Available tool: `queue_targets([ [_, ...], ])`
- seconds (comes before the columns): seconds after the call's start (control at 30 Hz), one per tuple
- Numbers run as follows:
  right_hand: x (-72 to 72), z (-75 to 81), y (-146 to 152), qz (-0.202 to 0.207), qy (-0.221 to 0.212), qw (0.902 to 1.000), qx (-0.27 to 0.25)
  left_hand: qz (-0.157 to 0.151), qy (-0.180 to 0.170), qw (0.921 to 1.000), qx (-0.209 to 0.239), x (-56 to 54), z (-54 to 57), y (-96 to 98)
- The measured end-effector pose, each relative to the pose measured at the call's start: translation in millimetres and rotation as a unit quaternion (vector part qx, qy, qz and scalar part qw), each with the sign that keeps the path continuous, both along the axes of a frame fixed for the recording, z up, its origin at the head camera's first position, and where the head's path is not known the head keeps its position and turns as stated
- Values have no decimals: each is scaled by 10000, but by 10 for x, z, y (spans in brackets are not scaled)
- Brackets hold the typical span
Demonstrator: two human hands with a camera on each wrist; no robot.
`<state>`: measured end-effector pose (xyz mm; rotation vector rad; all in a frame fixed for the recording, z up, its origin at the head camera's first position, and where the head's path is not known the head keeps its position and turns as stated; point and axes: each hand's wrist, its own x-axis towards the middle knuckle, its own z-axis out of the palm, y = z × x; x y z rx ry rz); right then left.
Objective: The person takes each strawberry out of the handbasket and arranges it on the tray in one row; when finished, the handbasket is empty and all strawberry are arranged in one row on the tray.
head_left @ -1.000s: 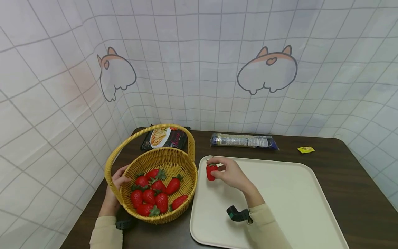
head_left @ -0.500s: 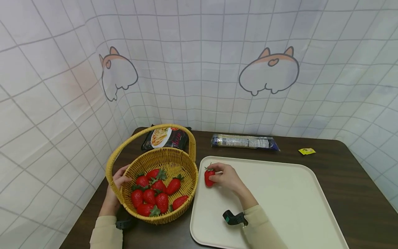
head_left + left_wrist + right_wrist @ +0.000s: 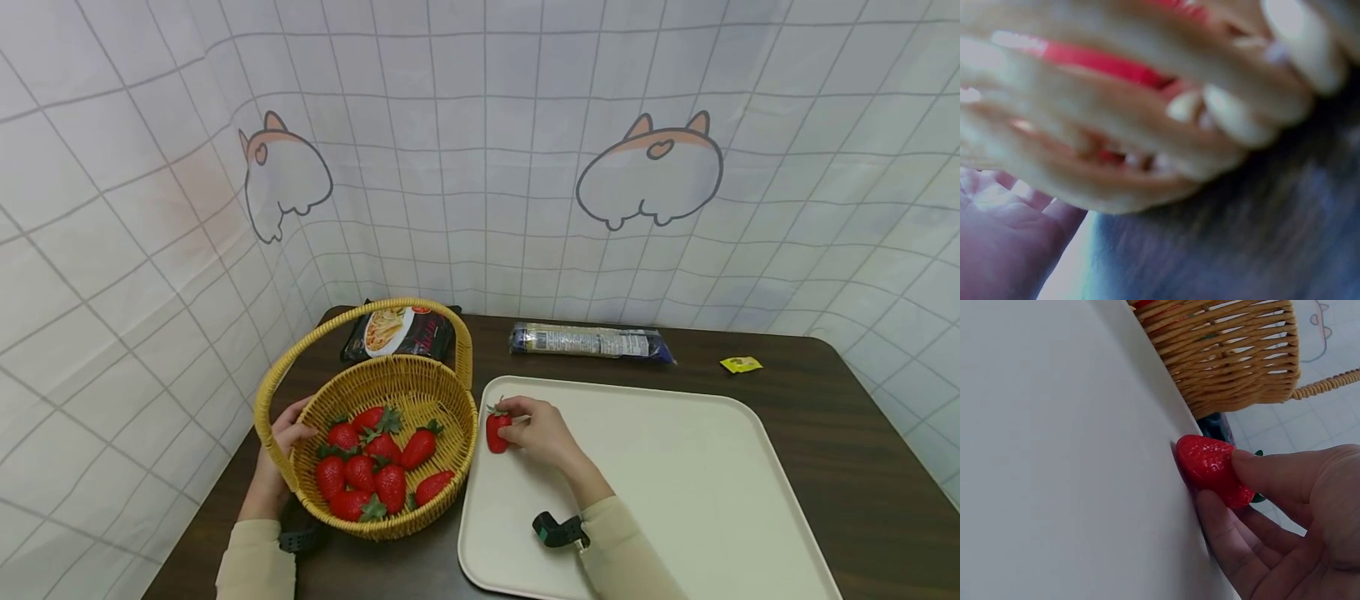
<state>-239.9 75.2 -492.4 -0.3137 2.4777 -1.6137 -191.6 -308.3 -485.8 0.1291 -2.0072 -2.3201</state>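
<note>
My left hand [image 3: 276,450] grips the left side of a yellow wicker basket [image 3: 438,396], thumb over the rim. Inside the basket lie several red strawberries [image 3: 360,473] with green leaves. In the left wrist view the blurred weave [image 3: 1122,112] fills the upper part, red showing through its gaps, and the palm [image 3: 1004,244] is at lower left. Between thumb and fingers, my right hand [image 3: 547,433] pinches one strawberry [image 3: 497,432] by the upper left edge of the cream tray [image 3: 645,475]. The right wrist view shows this strawberry's tip [image 3: 1186,450] close to the tray surface.
The basket's tall handle [image 3: 300,346] arches over it. Behind the basket lies a black food packet [image 3: 420,335]. A long clear-and-blue packet [image 3: 592,341] lies behind the tray, with a small yellow sachet [image 3: 741,364] farther right. A white grid curtain [image 3: 480,167] encloses the table.
My right hand has lowered the strawberry and shifted it slightly left, toward the tray's left edge. The left hand and the basket have stayed in place.
</note>
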Motion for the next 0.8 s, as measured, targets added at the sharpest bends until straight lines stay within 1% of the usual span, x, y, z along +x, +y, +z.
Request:
queue_targets([
  [0.27,20,4,-43,43,146,9999,60,28,-38,10000,13,-2,-7,3],
  [0.43,21,14,-51,158,291,9993,181,6,-29,10000,61,-7,-3,2],
  [0.6,35,27,-50,270,353,9986,275,8,2,10000,32,-7,2,4],
  [0.8,50,37,-54,307,381,9983,331,6,24,10000,8,-4,3,9],
])
